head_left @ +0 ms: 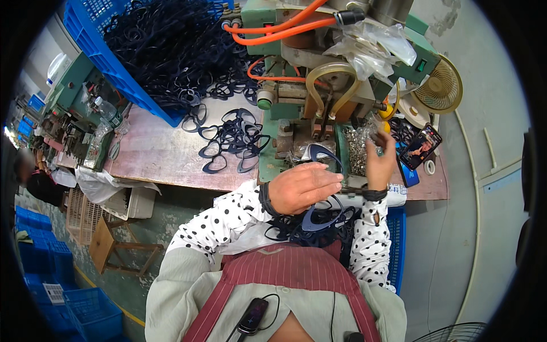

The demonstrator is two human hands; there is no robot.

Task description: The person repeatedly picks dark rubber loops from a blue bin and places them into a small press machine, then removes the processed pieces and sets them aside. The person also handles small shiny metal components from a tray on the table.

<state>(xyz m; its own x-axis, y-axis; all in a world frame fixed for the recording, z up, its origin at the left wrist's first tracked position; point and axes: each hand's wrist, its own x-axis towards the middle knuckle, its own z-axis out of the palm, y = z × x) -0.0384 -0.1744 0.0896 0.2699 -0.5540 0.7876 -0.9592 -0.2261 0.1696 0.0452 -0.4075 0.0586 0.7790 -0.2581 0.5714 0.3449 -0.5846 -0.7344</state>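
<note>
A dark blue eyeglass frame [308, 224] is gripped in my left hand [302, 187]. One of its rims shows beyond the fingers, the other below them, close to the front of a green machine [274, 166]. My right hand [380, 165] is at the right side of a tray full of small metal pieces [358, 149]. Its thumb and fingers are bent together, and whatever they pinch is too small to make out. More dark frames [285, 229] lie in my lap, under the left hand.
Loose frames [233, 139] lie on the table left of the machine, beside a blue crate [122, 80] heaped with them. Orange hoses [279, 35] cross the machine top. A phone [420, 147] and a small fan [439, 85] stand at right. A wooden stool [108, 245] is at lower left.
</note>
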